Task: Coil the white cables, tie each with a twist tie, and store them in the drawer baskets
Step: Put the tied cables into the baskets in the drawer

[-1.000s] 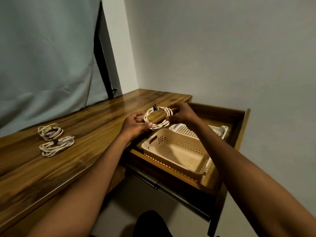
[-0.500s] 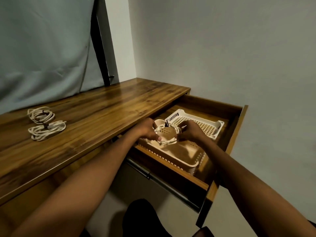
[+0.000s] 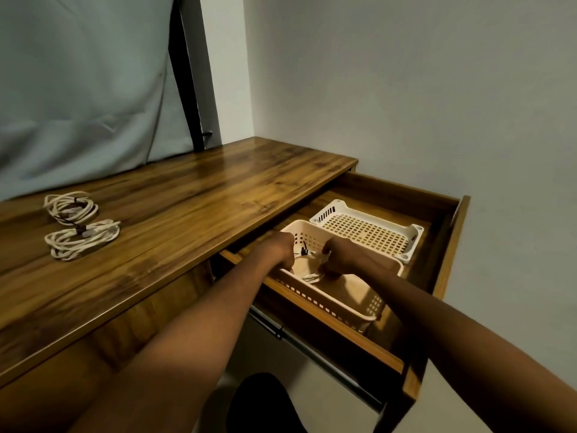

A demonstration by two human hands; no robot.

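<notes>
Coiled cable [image 3: 312,270] (black twist tie [image 3: 303,250] on it) sits low in the near basket [image 3: 340,307], left hand [image 3: 281,250] and right hand [image 3: 345,256] both gripping it with curled fingers.

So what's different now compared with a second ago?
Both hands, left hand and right hand, carried the tied cable coil from above the desk edge down into the near basket, still gripping it. The two coils on the desk and the far basket stayed put.
</notes>
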